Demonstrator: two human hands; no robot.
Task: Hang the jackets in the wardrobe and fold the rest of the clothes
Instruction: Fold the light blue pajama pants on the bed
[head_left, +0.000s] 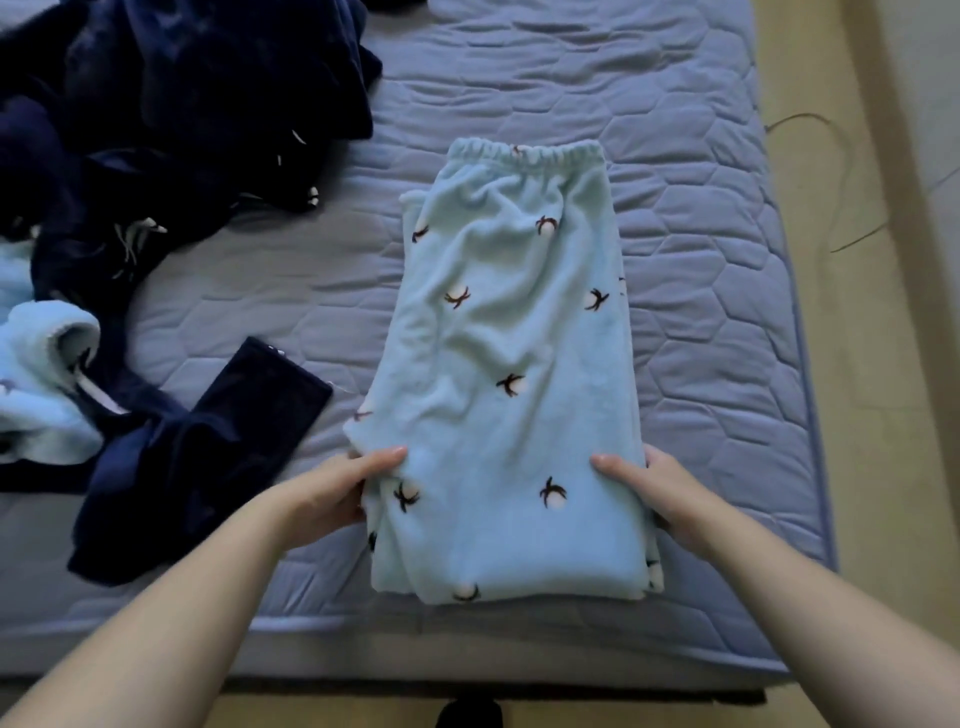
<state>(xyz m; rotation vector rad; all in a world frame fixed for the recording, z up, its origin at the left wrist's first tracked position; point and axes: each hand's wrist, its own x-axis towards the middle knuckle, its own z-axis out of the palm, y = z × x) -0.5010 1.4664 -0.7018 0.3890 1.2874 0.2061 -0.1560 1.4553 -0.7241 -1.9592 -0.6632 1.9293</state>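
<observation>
Far left, at the frame edge, a pale blue fleece top (39, 384) lies crumpled, partly under the navy clothes pile (156, 130) that spreads across the mattress's upper left. One navy leg (218, 436) of that pile stretches toward the middle and stops just short of the fleece pants.

Your left hand (332, 493) pinches the left edge of the fleece pants (509, 364). The thumb (384, 457) lies flat on top and the fingers are tucked under the fabric, so you can't tell how they spread.

The pants lie flat on the mattress (701, 208), centre frame, folded lengthwise. The elastic waistband (524, 153) is at the far end and the near end sits close to the mattress's front edge. They are pale blue with small dark-and-white motifs.

Your right hand (660, 499) grips the right edge the same way, thumb (615, 467) on top, fingers hidden beneath.

Far right, a thin cable (844, 171) loops over the beige floor (883, 467).
</observation>
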